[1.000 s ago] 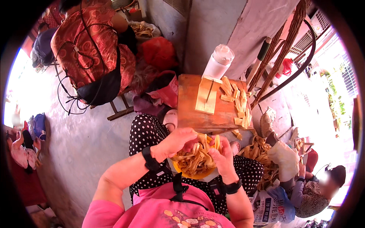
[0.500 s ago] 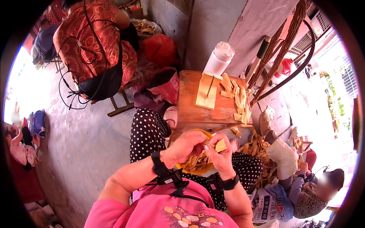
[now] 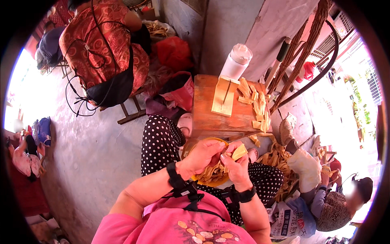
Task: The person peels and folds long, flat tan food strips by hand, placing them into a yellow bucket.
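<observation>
Close together over a yellow basin (image 3: pixel 222 142) at my lap are my two hands. My right hand (image 3: pixel 237 170) is closed on a pale yellow dried strip (image 3: pixel 239 152), whose folded, wider end sticks out past the thumb and forefinger. My left hand (image 3: pixel 201 157) is closed beside it, thumb and fingers pinched toward the right hand; what lies in its fingertips is hidden. Brownish dried strips (image 3: pixel 212 175) fill the basin below. Ahead on a wooden table (image 3: pixel 203 110) stand a pale wooden block with a dark line down its face (image 3: pixel 222 97) and several yellow strips (image 3: pixel 260 107).
A white cylindrical container (image 3: pixel 236 63) stands behind the block. More strips (image 3: pixel 272 158) lie heaped right of my knee, near a printed plastic bag (image 3: pixel 290 219). A person in red patterned clothing (image 3: pixel 101 53) sits ahead left; another person (image 3: pixel 335 207) is at the right.
Both hands stay over the basin, with the pale strip still in the right hand. The right hand's grip has shifted slightly. The whole view has moved a little.
</observation>
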`<state>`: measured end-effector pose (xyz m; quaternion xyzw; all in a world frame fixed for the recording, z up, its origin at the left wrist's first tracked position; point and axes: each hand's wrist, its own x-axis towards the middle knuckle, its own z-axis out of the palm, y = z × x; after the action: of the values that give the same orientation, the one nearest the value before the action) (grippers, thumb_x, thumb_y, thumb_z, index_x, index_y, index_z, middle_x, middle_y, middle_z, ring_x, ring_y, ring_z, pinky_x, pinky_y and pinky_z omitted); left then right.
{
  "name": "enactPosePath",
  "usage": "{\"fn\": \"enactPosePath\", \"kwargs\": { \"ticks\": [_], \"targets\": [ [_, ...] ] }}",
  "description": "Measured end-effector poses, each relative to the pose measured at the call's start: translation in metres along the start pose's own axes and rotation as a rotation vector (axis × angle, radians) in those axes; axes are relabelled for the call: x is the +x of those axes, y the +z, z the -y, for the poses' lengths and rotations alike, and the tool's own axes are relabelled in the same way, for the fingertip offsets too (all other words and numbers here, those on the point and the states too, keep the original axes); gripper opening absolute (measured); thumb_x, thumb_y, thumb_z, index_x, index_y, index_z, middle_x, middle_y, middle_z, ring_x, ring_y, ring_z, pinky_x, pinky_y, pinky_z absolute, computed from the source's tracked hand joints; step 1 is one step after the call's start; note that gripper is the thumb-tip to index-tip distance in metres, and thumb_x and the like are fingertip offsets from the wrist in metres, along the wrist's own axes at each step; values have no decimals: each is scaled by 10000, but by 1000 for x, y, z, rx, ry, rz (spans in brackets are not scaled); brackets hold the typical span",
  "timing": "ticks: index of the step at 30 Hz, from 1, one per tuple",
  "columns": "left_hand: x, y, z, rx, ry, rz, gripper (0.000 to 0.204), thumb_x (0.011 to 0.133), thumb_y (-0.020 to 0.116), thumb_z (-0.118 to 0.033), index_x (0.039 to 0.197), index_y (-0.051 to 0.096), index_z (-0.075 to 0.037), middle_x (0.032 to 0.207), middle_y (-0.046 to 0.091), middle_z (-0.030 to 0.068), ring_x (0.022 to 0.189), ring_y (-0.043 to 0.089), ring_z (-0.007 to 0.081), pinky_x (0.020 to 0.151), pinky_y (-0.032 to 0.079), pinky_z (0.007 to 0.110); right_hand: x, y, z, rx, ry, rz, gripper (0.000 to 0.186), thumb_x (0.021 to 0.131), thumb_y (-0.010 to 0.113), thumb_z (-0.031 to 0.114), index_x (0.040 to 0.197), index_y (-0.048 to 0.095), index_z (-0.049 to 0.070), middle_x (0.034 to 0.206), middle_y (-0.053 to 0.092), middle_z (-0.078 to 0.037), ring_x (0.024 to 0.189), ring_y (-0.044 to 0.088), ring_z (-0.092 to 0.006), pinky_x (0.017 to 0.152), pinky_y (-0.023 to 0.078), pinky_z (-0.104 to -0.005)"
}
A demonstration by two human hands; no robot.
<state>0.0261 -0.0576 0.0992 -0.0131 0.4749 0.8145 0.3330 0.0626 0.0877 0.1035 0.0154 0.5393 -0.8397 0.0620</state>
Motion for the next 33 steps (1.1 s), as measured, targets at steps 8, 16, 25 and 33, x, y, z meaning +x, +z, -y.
{"fn": "enactPosePath", "kwargs": {
  "ticks": [8, 16, 25, 33],
  "targets": [
    [10, -24, 10, -114, 38, -128, 207, 927, 498, -260, 826, 557, -90, 638, 468, -37, 518, 440, 61, 483, 385, 198, -3, -11, 0, -31, 80, -88, 232, 816, 597, 5, 991, 465, 80, 800, 511, 7, 550, 435, -41, 483, 364, -178],
    [21, -76, 41, 344, -63, -209, 272, 952, 447, -263, 835, 556, -43, 687, 519, -9, 582, 490, 69, 528, 433, 218, -49, -59, 60, -52, 78, -224, 113, 912, 473, 111, 997, 509, 46, 728, 512, -25, 493, 406, -60, 409, 318, -199],
    [39, -73, 53, 891, -5, -175, 271, 879, 456, -224, 898, 611, -2, 818, 595, 141, 764, 586, 289, 662, 469, 351, -107, -70, 182, 114, -720, -129, 195, 1002, 314, 193, 1008, 412, 25, 615, 364, 17, 370, 270, -45, 366, 247, -197],
    [59, -95, 162, 915, -18, 115, 220, 870, 485, -180, 864, 616, -3, 800, 615, 112, 739, 569, 213, 673, 452, 314, -121, -58, 209, 235, -922, -320, 227, 1004, 230, 189, 1002, 409, 50, 575, 401, -17, 361, 311, -90, 351, 251, -236]
  ]
}}
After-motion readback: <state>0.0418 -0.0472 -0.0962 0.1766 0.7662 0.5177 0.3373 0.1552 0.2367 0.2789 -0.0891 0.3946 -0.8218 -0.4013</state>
